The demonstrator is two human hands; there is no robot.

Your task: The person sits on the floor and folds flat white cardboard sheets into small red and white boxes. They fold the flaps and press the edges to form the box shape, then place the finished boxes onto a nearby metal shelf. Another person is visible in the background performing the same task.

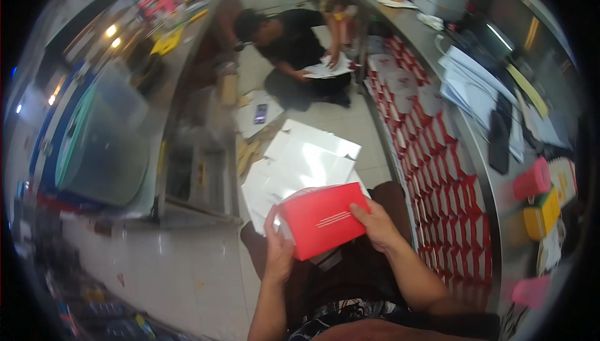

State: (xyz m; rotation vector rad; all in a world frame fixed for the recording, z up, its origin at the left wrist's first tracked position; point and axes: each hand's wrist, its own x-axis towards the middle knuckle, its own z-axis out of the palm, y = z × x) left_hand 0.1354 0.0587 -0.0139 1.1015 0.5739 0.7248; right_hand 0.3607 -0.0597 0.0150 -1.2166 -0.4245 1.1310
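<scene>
Person holds one red box (328, 221) in front of the body, over the lap, just nearer than a pile of white flat cardboard sheets (306, 157). Broad red face turned up toward the camera, pale printed lines on it. Long axis runs roughly left to right, tilted: right end swings up and away from the person, left end lower and nearer. Far long edge slants the same way; short ends face the two hands. Whether the underside is closed, cannot tell.

Left hand (279, 250) clamped on the left end, fingers up along that side. Right hand (379, 223) clamped on the right end, thumb flat on the red face, other fingers mostly hidden behind it. Hands apart, box between them.

Right of the person, rows of red-and-white boxes (453, 216) packed below a metal counter (478, 160). On the counter: pink cup (531, 180), yellow box (542, 215) beside it. Beyond the sheets, a co-worker (290, 38) in dark clothes sits on the floor, hands on a white sheet (325, 69); phone (260, 114) lies nearby.
</scene>
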